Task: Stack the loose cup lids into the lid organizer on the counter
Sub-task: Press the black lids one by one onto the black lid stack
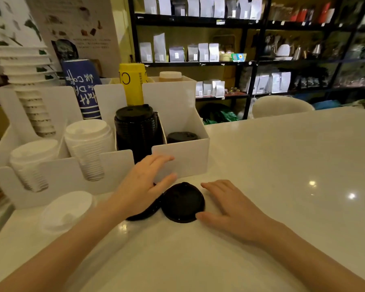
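Lids are what matter here, and the big white organizer (178, 163) holding them sits on the far left of the counter (282, 165), its left end cut off by the frame edge. Inside it, from left to right: two leaning stacks of white lids (33, 163), then a tall black stack (138, 131), then a low black stack (182, 136) in the rightmost bin, mostly hidden behind the bin's front wall. How many lids are down there, can't tell.

Near the organizer, on the counter, lies a loose black lid (182, 202), round, glossy, dome side up, with faint moulded detail too dark to read. Just left of it a second black lid (144, 213) tilts on edge, most of it hidden under the left hand (139, 186); only its curved rim shows. Further left a white lid (66, 211) lies flat, blurred and pale against the white top.

The left hand is spread, fingers loose, over that tilted lid, fingertips reaching to the organizer's front wall; whether it presses the lid, can't tell. The right hand (230, 209) lies flat and open just right of the loose lid, thumb touching its near rim, gripping nothing.
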